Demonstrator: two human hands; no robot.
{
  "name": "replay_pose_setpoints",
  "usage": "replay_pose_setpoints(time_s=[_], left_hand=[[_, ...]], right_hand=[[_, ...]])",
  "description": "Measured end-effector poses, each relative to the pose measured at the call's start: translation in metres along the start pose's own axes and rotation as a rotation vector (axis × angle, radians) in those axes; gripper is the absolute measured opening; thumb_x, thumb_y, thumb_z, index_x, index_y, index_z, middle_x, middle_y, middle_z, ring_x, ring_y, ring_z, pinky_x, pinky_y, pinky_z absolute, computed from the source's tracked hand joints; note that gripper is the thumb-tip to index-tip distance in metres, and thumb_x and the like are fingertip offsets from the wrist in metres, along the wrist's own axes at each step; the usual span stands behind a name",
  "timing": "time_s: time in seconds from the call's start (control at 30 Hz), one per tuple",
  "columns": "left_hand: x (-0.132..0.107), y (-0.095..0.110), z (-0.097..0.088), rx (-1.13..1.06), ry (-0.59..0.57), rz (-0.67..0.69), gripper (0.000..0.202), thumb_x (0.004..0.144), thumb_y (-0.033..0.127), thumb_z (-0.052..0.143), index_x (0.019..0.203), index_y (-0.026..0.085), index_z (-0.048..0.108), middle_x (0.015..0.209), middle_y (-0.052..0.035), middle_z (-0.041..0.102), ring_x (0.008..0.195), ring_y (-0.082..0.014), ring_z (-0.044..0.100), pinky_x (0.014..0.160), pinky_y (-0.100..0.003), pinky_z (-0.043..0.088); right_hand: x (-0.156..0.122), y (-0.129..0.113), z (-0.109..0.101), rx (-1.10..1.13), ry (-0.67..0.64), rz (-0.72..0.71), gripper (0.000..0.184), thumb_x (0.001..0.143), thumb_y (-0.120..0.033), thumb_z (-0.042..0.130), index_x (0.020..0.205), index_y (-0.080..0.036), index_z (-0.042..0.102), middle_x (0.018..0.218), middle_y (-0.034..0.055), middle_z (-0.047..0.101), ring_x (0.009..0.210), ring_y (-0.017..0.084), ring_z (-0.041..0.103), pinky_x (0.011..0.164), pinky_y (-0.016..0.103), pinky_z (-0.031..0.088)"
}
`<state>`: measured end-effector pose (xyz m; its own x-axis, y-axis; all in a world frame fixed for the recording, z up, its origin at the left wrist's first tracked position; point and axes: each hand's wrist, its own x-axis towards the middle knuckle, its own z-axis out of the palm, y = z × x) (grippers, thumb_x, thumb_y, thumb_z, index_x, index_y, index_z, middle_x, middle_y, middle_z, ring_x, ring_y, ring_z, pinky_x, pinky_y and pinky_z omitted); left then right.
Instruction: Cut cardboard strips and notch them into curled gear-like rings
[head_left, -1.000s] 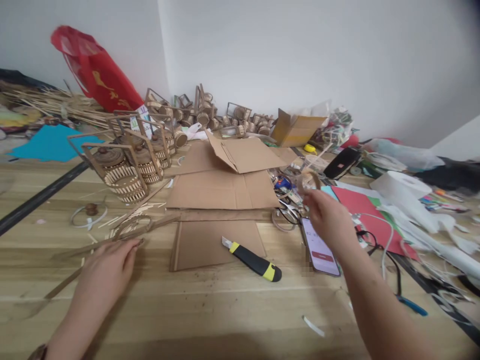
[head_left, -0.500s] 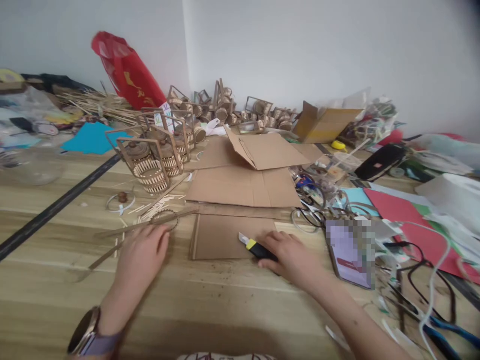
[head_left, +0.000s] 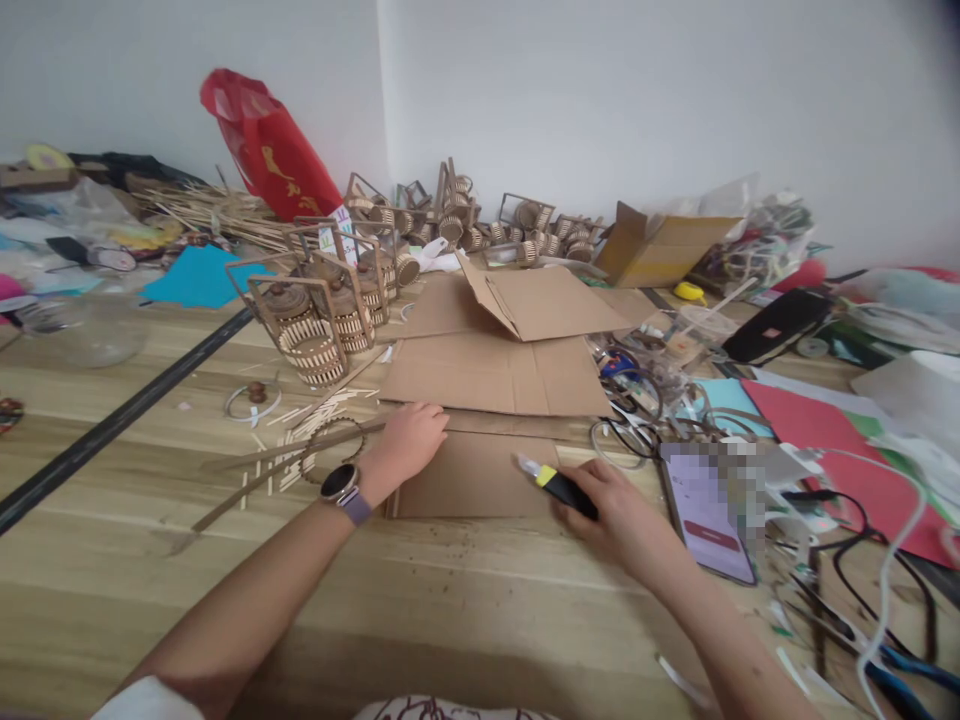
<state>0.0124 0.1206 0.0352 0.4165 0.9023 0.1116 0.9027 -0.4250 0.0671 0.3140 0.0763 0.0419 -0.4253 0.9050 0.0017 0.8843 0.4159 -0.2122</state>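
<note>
My right hand [head_left: 619,510] is closed round a black and yellow utility knife [head_left: 568,490], its blade pointing up and left over the small front piece of cardboard [head_left: 480,480]. Palm down, my left hand [head_left: 411,442] rests at that piece's left side, fingers extended toward the larger cardboard sheet [head_left: 487,375]; its fingertips are partly hidden. Further back lies a folded cardboard piece [head_left: 551,300] with a raised flap. Beside my left wrist are a thin dark ring [head_left: 330,440], brown strips [head_left: 247,490] and several short pale sticks [head_left: 281,470].
Small woven baskets with handles [head_left: 315,350] stand at the left, with more along the wall. To the right are a phone [head_left: 709,520], tangled cables [head_left: 862,530], red paper [head_left: 810,420] and blue-handled pliers [head_left: 900,670]. An open cardboard box [head_left: 667,250] stands behind.
My left hand has moved right, from the strips and sticks to the cardboard. My right hand has shifted slightly right with the utility knife. The view has turned a little left.
</note>
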Motion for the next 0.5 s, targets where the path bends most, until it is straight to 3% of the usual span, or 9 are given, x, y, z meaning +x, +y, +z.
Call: replay_pose_setpoints(time_s=[0.23,0.5], left_hand=[[0.011,0.0,0.003,0.035,-0.066,0.001,0.02,0.091,0.025,0.061,0.108,0.015,0.064,0.113,-0.0126,0.064,0.106,-0.0294,0.057,0.088,-0.042,0.044],[-0.003,0.007,-0.004,-0.027,-0.13,0.024,0.025,0.09,0.025,0.064,0.114,0.018,0.064,0.118,-0.0099,0.06,0.11,-0.0288,0.052,0.093,-0.042,0.043]], right_hand=[[-0.009,0.043,-0.005,-0.206,0.018,0.161,0.035,0.086,-0.03,0.057,0.117,-0.014,0.067,0.097,0.0137,0.066,0.091,0.029,0.065,0.082,0.041,0.052],[-0.009,0.047,0.006,-0.343,-0.038,0.292,0.029,0.084,-0.021,0.06,0.11,-0.013,0.069,0.102,0.0181,0.068,0.094,0.033,0.068,0.079,0.041,0.052]])
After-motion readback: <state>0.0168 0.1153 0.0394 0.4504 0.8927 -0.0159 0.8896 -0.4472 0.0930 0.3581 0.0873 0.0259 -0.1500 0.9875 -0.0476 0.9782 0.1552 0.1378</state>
